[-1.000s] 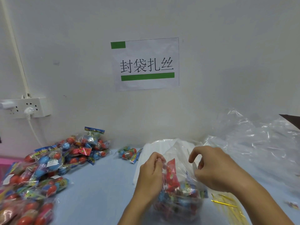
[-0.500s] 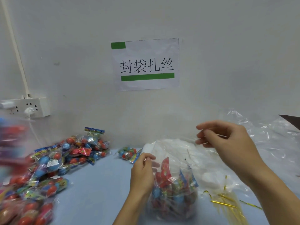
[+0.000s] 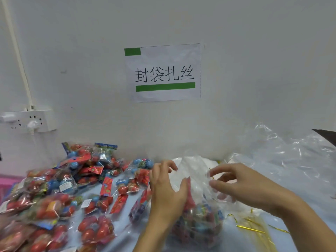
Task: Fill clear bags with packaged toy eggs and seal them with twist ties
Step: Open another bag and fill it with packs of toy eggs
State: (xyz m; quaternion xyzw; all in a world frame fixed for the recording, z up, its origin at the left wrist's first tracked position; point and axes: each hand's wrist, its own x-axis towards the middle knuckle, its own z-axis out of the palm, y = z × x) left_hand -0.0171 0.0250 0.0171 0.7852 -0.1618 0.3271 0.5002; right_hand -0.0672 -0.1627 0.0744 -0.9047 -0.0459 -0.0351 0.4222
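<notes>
A clear bag [image 3: 200, 224] stuffed with red and blue packaged toy eggs stands on the light blue table, low in the middle. My left hand [image 3: 166, 195] presses against the bag's left side, thumb on the plastic and fingers curled over the upper edge. On the right, my right hand [image 3: 243, 186] pinches the loose plastic at the bag's mouth between thumb and fingers. Gold twist ties [image 3: 254, 229] lie on the table just right of the bag. The bag's near side is partly hidden by my left wrist.
A wide heap of packaged toy eggs [image 3: 63, 190] covers the left half of the table, reaching almost to my left hand. Crumpled clear plastic [image 3: 291, 160] fills the right side. A socket strip [image 3: 27, 121] and a paper sign [image 3: 163, 72] hang on the wall.
Many more egg packs now lie spread across the left and middle of the table. My right hand has dropped from above back to the bag's mouth. My left hand has opened wider against the bag.
</notes>
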